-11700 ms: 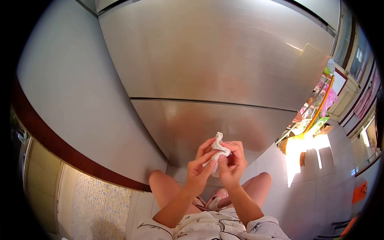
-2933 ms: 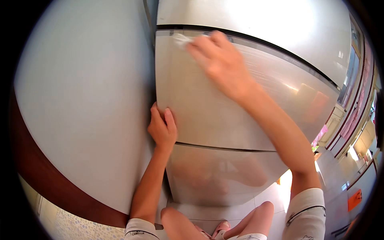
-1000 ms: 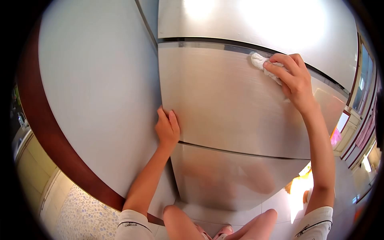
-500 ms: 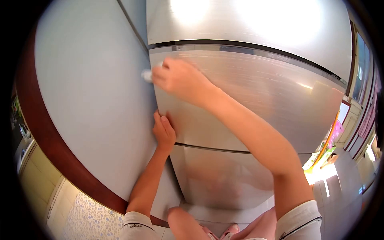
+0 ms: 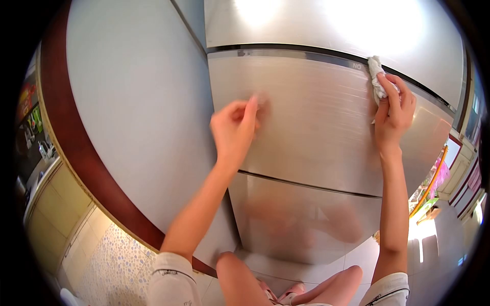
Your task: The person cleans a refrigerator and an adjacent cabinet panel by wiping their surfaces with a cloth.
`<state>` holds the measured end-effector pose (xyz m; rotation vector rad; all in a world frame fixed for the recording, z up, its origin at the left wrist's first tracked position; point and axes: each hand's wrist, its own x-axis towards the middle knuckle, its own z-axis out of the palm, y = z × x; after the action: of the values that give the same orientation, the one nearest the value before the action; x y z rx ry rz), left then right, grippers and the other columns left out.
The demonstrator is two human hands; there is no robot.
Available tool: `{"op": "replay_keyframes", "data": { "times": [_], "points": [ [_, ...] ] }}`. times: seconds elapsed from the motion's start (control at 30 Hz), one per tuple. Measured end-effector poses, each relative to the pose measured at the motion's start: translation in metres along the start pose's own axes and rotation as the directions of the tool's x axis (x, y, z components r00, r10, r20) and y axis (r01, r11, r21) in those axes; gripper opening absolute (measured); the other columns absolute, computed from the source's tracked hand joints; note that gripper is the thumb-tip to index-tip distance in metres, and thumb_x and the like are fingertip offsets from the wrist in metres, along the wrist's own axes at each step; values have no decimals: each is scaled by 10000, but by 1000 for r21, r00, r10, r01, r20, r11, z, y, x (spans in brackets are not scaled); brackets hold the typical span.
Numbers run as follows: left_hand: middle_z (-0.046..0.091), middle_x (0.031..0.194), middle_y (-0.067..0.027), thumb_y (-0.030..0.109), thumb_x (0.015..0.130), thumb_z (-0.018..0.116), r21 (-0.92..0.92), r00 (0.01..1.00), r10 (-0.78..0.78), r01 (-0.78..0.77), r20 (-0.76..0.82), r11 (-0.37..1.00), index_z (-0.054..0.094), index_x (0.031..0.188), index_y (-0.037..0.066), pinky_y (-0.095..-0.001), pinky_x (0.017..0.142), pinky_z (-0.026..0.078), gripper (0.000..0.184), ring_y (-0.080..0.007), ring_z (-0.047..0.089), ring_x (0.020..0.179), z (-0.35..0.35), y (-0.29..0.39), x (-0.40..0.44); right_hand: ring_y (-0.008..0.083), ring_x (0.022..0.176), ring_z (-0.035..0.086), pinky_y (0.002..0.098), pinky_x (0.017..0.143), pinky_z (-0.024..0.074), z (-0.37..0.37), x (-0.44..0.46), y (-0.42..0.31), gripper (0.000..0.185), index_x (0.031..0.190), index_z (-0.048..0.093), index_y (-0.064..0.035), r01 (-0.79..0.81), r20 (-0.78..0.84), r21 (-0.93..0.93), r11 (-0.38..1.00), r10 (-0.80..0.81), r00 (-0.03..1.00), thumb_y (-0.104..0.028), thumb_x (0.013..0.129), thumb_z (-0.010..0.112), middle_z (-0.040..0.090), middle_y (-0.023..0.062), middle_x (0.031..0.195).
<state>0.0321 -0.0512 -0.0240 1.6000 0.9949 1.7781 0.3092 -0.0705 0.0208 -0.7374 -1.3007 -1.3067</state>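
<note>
A white crumpled cloth [image 5: 377, 81] is in my right hand [image 5: 395, 109], which presses it against the upper right part of the steel fridge door [image 5: 306, 122], just below the dark gap. My left hand [image 5: 236, 127] is raised before the left part of the same door, its fingers curled together and slightly blurred. Whether anything small sits between those fingers I cannot make out. Below a thin seam lies the lower fridge door [image 5: 301, 219], with blurred reflections on it.
A grey panel [image 5: 138, 117] with a dark red edge [image 5: 92, 148] stands to the left. At the right are an orange stick [image 5: 431, 181] and a pink bag [image 5: 440, 176]. Pebble-patterned floor [image 5: 115, 255] shows at the lower left, and my knees are below.
My right hand has moved with the cloth from the door's left edge to its upper right. My left hand has left the door's edge and risen in front of the door.
</note>
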Motion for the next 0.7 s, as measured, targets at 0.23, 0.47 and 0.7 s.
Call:
{"op": "replay_keyframes", "data": {
  "times": [0.23, 0.47, 0.7],
  "points": [
    [591, 631, -35, 291, 834, 659, -326, 980, -180, 197, 81, 925, 605, 777, 29, -239, 530, 437, 274, -126, 555, 534, 3, 31, 53, 186, 791, 482, 272, 685, 422, 0, 0, 3, 453, 1025, 672, -168, 19, -24, 62, 998, -17, 1000, 113, 697, 538, 608, 0, 1010],
    [654, 750, -79, 267, 827, 663, -347, 975, -154, 202, 160, 916, 611, 839, 25, -252, 624, 500, 249, -174, 651, 684, 4, 28, 48, 174, 770, 473, 264, 678, 418, 0, -1, 4, 425, 1021, 677, -165, 19, -24, 68, 997, -18, 1000, 100, 716, 546, 611, -2, 1007],
    [652, 752, -70, 256, 836, 650, -319, 957, -201, 260, 207, 911, 617, 858, 30, -265, 668, 510, 230, -180, 652, 715, -2, 29, 48, 168, 768, 471, 263, 687, 417, -1, -1, 3, 415, 1030, 676, -171, 20, -6, 60, 998, -20, 1000, 91, 735, 546, 611, -12, 1018]
  ]
}}
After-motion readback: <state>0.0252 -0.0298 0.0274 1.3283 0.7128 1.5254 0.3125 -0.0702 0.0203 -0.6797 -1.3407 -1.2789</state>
